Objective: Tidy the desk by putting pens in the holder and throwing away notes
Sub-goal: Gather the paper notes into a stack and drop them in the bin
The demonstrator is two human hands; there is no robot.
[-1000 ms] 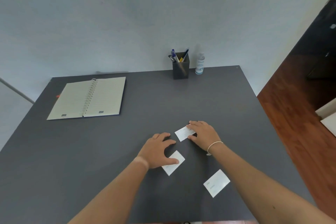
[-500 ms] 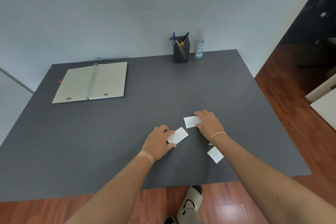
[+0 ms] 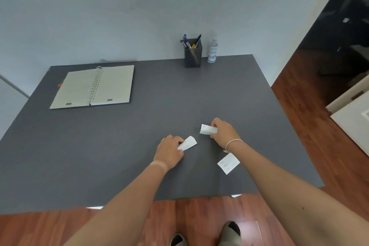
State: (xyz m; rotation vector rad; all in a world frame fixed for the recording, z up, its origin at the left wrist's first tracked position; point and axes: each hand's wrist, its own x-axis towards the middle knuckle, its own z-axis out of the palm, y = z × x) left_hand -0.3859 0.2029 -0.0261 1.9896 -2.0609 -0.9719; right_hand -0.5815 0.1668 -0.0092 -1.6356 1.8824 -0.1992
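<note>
My left hand (image 3: 169,152) pinches a small white note (image 3: 188,143) that curls up off the grey desk (image 3: 119,146). My right hand (image 3: 222,133) pinches a second white note (image 3: 207,129), also lifted at its free end. A third white note (image 3: 228,163) lies flat on the desk just under my right wrist. At the back of the desk stands a dark square pen holder (image 3: 193,56) with several pens (image 3: 187,41) sticking out of it.
An open spiral notebook (image 3: 93,87) lies at the back left of the desk. A small clear sanitiser bottle (image 3: 212,52) stands right of the holder, against the wall. Wooden floor (image 3: 311,118) runs along the right and front edges; my shoes (image 3: 229,232) show below.
Both hands went from pressing flat on two notes to pinching them, and the notes now curl up off the desk. The view has pulled back, showing the desk's front edge and floor.
</note>
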